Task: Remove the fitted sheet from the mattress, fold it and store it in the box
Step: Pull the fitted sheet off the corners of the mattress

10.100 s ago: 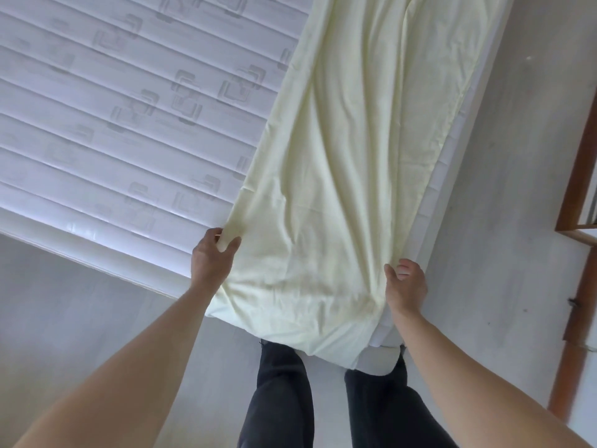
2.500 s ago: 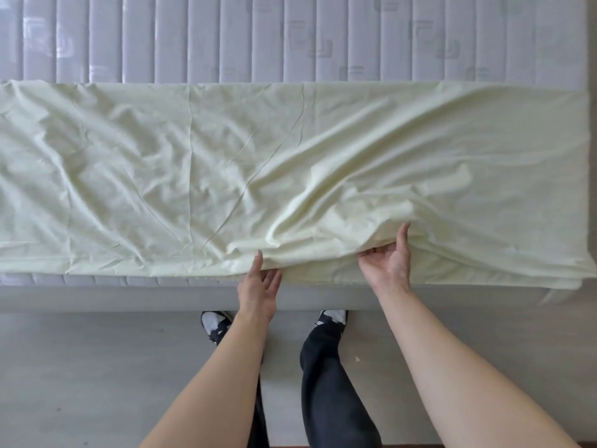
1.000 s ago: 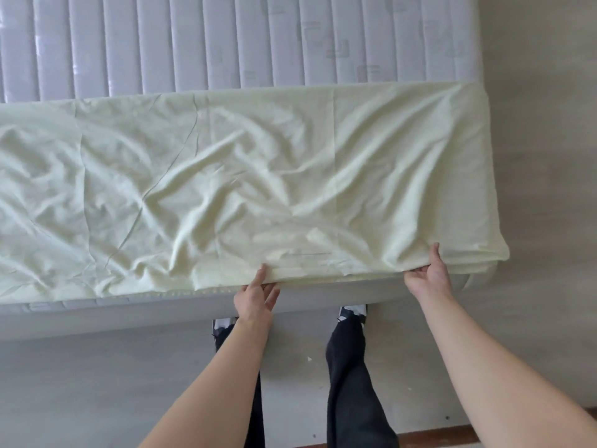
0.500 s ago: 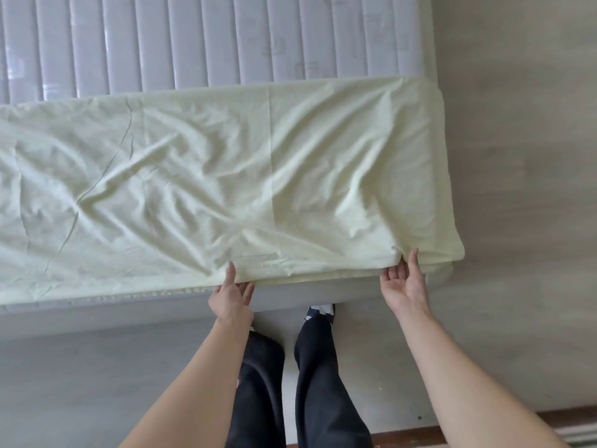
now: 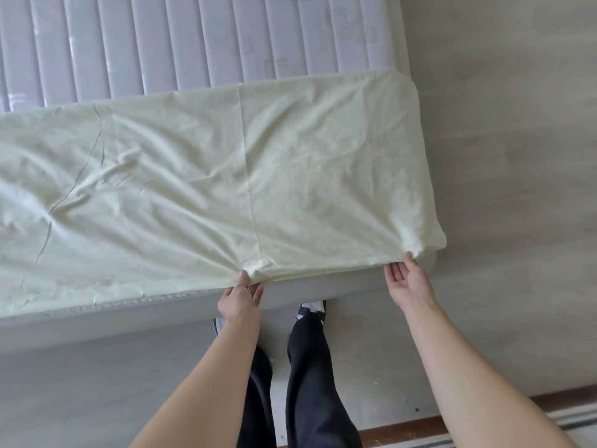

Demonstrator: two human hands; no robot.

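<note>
1. Fitted sheet (image 5: 206,185): pale yellow, off the corners already, folded into a long band across the near part of the mattress (image 5: 200,40), near edge along the mattress's front edge, right end overhanging slightly.
2. Left hand (image 5: 240,300): pinching the near hem, thumb on top, fingers under, cloth puckered at the pinch.
3. Right hand (image 5: 408,279): palm up at the band's near right corner, fingers mostly straight, tips touching the cloth from below; a true pinch there cannot be told.
4. Likely to go wrong: right corner slipping free on the lift, since only fingertips seem engaged; layers sliding apart, since the stacked edges under the left pinch look uneven and may not all be caught.
5. Also likely: a crooked fold, with the long stretch left of the left hand held by nothing and apt to drag or bunch on the quilted top.
6. Also: the overhanging right end dropping toward the floor (image 5: 500,124) if released early.
7. Beyond the grip: bare ribbed mattress, nothing lying in the way.
8. Below the hands: dark trousers (image 5: 310,383) and shoes close against the bed base, leaving little room to step.
9. Behind the feet: a wooden strip (image 5: 403,430) along the floor.
10. Box: not in view.
</note>
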